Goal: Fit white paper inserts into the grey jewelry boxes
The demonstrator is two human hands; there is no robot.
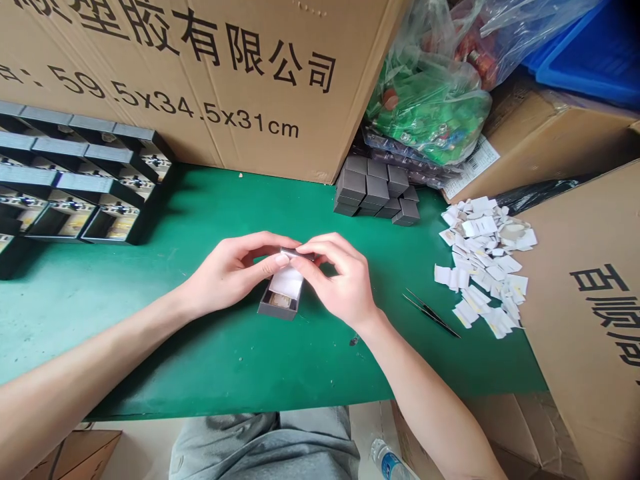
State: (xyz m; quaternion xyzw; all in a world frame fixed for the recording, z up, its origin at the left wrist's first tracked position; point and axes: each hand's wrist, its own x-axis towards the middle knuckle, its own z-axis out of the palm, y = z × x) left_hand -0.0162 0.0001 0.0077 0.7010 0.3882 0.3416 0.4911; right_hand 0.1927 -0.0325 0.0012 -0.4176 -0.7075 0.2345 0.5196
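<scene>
Both my hands meet over a small dark box (277, 311) on the green table. My left hand (240, 267) pinches the box's far left side, its thumb lying on a white paper piece (287, 283) in the box. From the other side, my right hand (340, 273) grips the far end with thumb and fingers. At the near end, something yellowish (281, 300) shows inside under the paper. My fingers hide the far part of the box. To the right of my right hand lies a pair of dark tweezers (431, 313).
Black open boxes (110, 223) stand in rows at the left. Small grey boxes (376, 190) are stacked at the back, beside bags of green and red parts (430, 110). Loose white paper pieces (483, 260) lie at the right. A large carton (210, 87) stands behind.
</scene>
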